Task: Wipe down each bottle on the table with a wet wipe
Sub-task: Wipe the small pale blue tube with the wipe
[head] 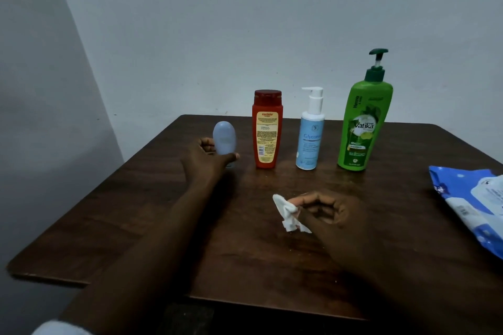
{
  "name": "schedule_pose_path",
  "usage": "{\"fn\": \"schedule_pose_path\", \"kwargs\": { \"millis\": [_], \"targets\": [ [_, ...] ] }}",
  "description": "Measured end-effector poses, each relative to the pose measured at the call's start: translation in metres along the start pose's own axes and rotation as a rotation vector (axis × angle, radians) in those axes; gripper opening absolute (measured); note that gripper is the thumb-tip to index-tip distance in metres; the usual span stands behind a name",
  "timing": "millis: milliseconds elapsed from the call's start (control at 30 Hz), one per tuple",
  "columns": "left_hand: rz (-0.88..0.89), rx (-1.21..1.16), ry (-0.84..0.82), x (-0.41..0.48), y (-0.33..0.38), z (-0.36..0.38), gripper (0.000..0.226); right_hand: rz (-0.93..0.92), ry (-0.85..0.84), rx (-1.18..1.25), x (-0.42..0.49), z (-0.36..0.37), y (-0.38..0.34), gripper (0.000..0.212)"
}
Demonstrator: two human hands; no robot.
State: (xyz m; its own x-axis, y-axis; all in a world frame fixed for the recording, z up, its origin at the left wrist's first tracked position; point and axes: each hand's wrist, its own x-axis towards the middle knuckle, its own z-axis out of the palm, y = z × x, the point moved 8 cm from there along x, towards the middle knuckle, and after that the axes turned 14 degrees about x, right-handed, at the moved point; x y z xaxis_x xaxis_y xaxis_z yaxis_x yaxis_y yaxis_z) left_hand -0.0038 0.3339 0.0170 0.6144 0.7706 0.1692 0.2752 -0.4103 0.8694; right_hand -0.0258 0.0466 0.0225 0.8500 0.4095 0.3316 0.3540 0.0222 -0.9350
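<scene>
At the far left of the dark wooden table [130, 215], the left hand [206, 159] gripped a small pale-blue bottle [224, 136], upright, its thumb crossing the bottle's lower front and its fingers curled round the far side; whether the bottle's base touched the wood could not be told. Nearer the front edge, the right hand [328, 212] pinched a crumpled wet wipe [288, 216] between thumb and forefinger, the other fingers curled in. A red bottle [267, 130], a light-blue pump bottle [311, 139] and a green pump bottle [364, 122] stood upright in a row beside the held bottle, untouched. A blue wipes pack [473, 207] lay at the right edge.
</scene>
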Motion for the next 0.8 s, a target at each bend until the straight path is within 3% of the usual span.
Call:
{"fn": "schedule_pose_path", "kwargs": {
  "millis": [600, 800],
  "targets": [
    [-0.007, 0.017, -0.018, 0.018, -0.011, 0.018, 0.058, 0.019, -0.015, 0.0, 0.004, 0.002, 0.014, 0.018],
    [0.04, 0.01, 0.048, 0.015, -0.004, 0.007, 0.077, 0.022, -0.017, 0.002, 0.004, 0.002, 0.008, 0.017]
  ]
}}
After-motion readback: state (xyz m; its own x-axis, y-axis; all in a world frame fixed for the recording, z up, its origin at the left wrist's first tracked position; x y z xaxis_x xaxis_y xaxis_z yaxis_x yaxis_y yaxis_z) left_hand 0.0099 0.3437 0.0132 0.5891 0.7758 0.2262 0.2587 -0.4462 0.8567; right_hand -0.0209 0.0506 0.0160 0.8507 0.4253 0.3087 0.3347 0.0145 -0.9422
